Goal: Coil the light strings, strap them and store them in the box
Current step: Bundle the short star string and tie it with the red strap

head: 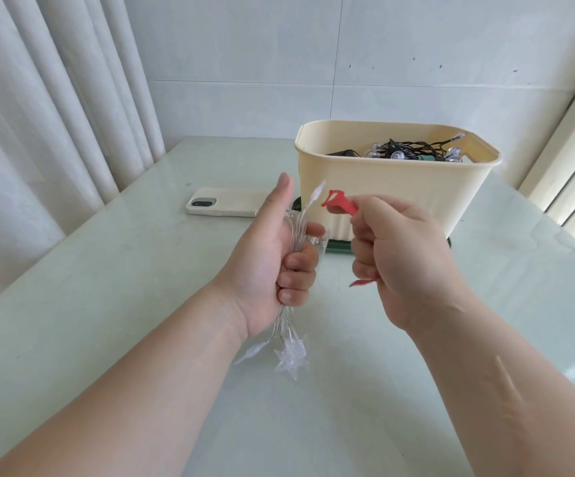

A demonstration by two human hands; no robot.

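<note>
I saw a red strap [340, 203], a clear light string [291, 351] on silvery wire, a plain cream box [392, 197] and a dark green tray [337, 248]. The black string [408, 146] in the box had a teal piece. The phone [231, 201] was white, the surface [134, 277] pale green.

A coiled clear light string [291, 351] with star-shaped bulbs was gripped upright in the left hand [268, 256], with stars hanging below the fist and one bulb sticking out above. A red strap [339, 203] was pinched in the right hand [406, 259], with its looped end raised near the coil. A cream box [382, 191] was set on the table [141, 304] behind, with a dark-wired light string [413, 149] piled inside.
</note>
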